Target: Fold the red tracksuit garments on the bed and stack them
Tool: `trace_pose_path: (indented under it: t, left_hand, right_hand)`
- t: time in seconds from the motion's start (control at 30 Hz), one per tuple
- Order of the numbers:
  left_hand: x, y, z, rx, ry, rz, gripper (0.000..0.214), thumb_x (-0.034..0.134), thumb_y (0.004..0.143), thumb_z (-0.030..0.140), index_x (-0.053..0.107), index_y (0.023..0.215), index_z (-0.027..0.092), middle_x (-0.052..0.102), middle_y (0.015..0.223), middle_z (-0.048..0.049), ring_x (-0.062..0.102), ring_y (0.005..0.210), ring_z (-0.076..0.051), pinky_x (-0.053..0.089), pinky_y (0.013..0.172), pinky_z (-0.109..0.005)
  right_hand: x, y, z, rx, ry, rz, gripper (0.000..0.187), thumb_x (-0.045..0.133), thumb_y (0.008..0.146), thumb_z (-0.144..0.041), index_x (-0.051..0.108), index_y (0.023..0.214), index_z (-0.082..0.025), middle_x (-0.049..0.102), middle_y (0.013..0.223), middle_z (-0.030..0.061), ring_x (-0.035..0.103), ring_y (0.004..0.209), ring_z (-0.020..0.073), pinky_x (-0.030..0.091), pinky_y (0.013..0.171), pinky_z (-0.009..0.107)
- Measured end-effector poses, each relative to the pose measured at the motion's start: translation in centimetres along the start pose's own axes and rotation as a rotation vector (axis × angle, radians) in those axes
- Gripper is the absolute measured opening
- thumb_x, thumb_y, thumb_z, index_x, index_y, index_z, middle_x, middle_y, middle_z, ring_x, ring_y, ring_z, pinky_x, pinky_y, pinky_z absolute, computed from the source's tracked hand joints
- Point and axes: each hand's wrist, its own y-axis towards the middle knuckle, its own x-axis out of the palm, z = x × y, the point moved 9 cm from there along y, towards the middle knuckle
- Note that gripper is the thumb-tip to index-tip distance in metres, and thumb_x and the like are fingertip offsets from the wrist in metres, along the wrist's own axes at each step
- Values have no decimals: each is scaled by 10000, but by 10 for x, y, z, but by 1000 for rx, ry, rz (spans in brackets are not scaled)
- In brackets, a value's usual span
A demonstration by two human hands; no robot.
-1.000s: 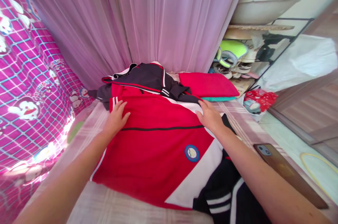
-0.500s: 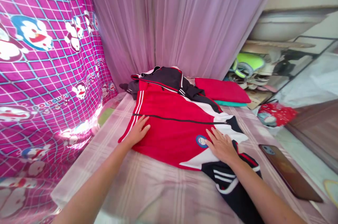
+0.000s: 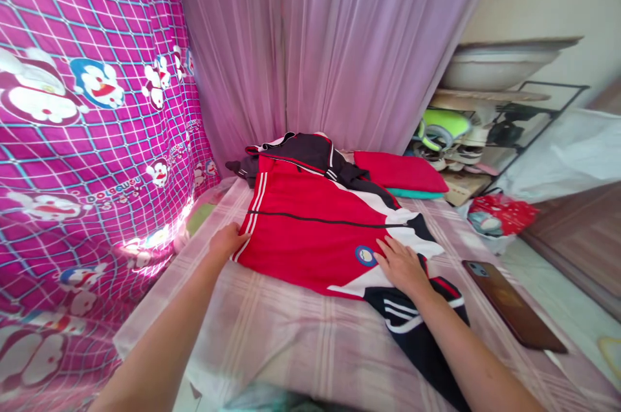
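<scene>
A red, white and dark track jacket (image 3: 315,231) lies spread on a pale checked sheet (image 3: 272,334), with a round badge (image 3: 365,255) on its front. My left hand (image 3: 227,240) rests at the jacket's near left corner, fingers curled on the striped edge. My right hand (image 3: 400,262) lies flat and open on the white panel just right of the badge, beside a dark sleeve with white stripes (image 3: 412,321).
A folded red cloth (image 3: 400,169) on a teal one sits behind the jacket. A phone (image 3: 512,304) lies on the sheet at right. A pink cartoon curtain (image 3: 82,140) hangs left, a mauve curtain (image 3: 330,43) behind. A shoe rack (image 3: 466,140) and red bag (image 3: 499,215) stand right.
Both hands slid down the jacket from its upper part to its near edge. My left hand has moved out to the jacket's left corner. The view pulled back.
</scene>
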Motion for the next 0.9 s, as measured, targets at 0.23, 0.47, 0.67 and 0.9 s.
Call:
trace_pose_path:
  t: [0.23,0.47,0.67,0.9]
  left_hand:
    - [1,-5,1,94,-16,114,500,336,923,488,689,1136,205,750,1079,-117,694,1001,-280,494,741,-325]
    - [9,-6,-10,160,-115,261,577,291,922,465,716,1132,136,722,1173,-163,658,1084,-290,493,889,-355]
    - [7,-10,-13,153,-170,354,544,321,898,461,732,1076,152,723,1167,-153,650,1103,-305,497,945,-388]
    - [4,-12,-13,149,-202,361,460,372,865,447,747,973,204,746,1088,-108,660,1055,-293,524,919,-393]
  right_hand:
    - [-33,-5,5,-18,101,21,365,438,950,-267,732,1159,-207,708,1243,90,645,1151,222,456,1032,363]
    - [-60,-3,108,432,149,131,370,437,936,-279,763,1106,-235,757,1115,76,688,1039,251,514,891,349]
    - [-33,22,135,441,273,-31,397,514,906,-363,701,1238,-252,718,1228,63,669,1081,244,511,889,343]
    - [-19,22,125,436,190,-85,492,573,833,-572,728,1179,-258,717,1199,108,635,1129,337,479,910,443]
